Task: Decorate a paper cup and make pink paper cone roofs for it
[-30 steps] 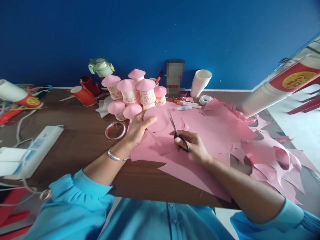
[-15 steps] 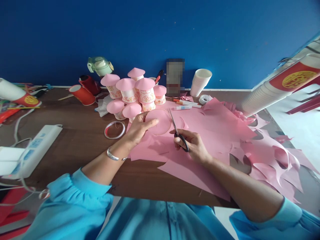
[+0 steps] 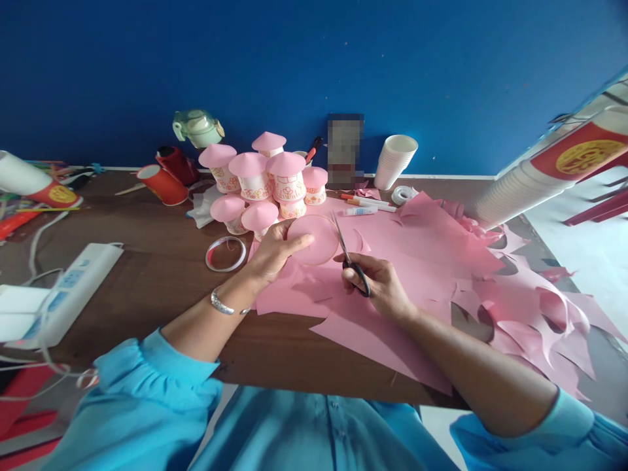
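Note:
My left hand [image 3: 277, 252] pinches a pink paper circle [image 3: 316, 240] at its left side, thumb on top. In my right hand [image 3: 377, 281] are scissors [image 3: 356, 269] with black handles, their blades pointing up and away beside the circle's right edge. I cannot tell whether the blades touch the paper. Beneath both hands lie large pink paper sheets [image 3: 407, 268]. Just beyond my left hand stand several paper-cup houses [image 3: 289, 188] with pink cone roofs and drawn flowers.
Pink offcuts [image 3: 534, 314] pile at the right. Stacked white cups [image 3: 395, 160], a tape roll [image 3: 403, 195], pens [image 3: 367, 204] and a glue tube [image 3: 362, 211] sit at the back. Double-sided tape [image 3: 226, 254], a red cup [image 3: 163, 185] and a power strip [image 3: 73, 294] lie to the left.
Almost nothing differs. The whole view has shifted very slightly; both hands keep the same hold on the paper circle and the scissors.

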`<state>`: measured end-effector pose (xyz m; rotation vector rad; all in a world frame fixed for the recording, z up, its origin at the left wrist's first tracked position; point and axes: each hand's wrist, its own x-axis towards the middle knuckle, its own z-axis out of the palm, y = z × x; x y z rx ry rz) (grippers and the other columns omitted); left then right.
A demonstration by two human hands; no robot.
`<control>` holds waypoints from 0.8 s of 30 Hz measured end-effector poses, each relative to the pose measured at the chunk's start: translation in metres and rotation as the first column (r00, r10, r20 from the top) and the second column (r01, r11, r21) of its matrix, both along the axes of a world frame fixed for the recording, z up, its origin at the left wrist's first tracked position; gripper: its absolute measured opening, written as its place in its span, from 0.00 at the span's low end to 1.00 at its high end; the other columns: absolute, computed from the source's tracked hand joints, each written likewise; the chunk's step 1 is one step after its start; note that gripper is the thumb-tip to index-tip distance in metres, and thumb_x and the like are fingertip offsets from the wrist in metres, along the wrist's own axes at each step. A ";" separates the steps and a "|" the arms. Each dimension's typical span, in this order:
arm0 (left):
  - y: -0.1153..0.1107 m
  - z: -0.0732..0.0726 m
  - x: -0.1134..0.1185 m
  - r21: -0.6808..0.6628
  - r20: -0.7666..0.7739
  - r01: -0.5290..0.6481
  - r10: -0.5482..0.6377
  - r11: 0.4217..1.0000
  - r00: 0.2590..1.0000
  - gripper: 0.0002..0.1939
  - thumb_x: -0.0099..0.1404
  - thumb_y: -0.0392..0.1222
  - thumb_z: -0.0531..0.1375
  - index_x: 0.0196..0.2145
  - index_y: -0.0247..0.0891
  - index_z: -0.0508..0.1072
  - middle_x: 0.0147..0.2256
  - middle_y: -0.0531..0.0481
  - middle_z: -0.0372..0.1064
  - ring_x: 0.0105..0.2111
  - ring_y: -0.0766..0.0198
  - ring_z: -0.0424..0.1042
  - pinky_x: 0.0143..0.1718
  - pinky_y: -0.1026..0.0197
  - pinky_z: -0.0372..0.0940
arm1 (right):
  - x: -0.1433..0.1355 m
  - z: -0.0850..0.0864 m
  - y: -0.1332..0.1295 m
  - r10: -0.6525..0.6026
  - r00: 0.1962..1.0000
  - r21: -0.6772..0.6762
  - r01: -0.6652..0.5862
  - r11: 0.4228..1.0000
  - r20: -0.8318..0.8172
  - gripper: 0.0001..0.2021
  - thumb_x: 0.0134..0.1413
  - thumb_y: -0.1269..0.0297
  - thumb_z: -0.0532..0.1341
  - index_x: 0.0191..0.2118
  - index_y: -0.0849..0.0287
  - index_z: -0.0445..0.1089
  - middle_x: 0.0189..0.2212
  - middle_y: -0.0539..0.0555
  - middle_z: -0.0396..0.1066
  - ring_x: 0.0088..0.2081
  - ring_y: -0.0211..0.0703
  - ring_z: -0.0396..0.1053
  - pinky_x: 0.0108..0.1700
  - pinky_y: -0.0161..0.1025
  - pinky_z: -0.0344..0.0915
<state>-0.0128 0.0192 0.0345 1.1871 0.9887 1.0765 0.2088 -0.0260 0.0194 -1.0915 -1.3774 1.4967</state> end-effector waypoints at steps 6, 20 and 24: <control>0.000 -0.002 0.000 -0.002 0.000 -0.013 0.013 1.000 1.000 0.15 0.57 0.48 0.72 0.38 0.36 0.80 0.37 0.47 0.80 0.37 0.57 0.75 0.41 0.57 0.70 | -0.001 0.001 0.000 0.001 1.000 0.016 -0.001 1.000 0.014 0.27 0.54 0.39 0.68 0.45 0.61 0.76 0.21 0.47 0.69 0.23 0.37 0.66 0.29 0.38 0.65; 0.002 -0.001 -0.002 0.009 0.017 -0.025 0.025 1.000 1.000 0.16 0.57 0.45 0.71 0.41 0.37 0.80 0.38 0.48 0.79 0.40 0.56 0.75 0.46 0.57 0.69 | -0.001 0.004 0.000 0.003 1.000 0.002 -0.003 1.000 0.026 0.29 0.52 0.37 0.68 0.42 0.62 0.76 0.18 0.46 0.66 0.21 0.36 0.63 0.26 0.38 0.65; 0.003 -0.001 -0.003 0.020 0.024 -0.025 0.024 0.999 0.999 0.17 0.57 0.45 0.70 0.44 0.37 0.81 0.39 0.47 0.79 0.41 0.55 0.75 0.48 0.56 0.69 | -0.002 0.004 0.000 0.000 1.000 -0.003 0.000 1.000 0.019 0.28 0.52 0.38 0.69 0.41 0.62 0.77 0.17 0.46 0.66 0.20 0.35 0.62 0.26 0.38 0.65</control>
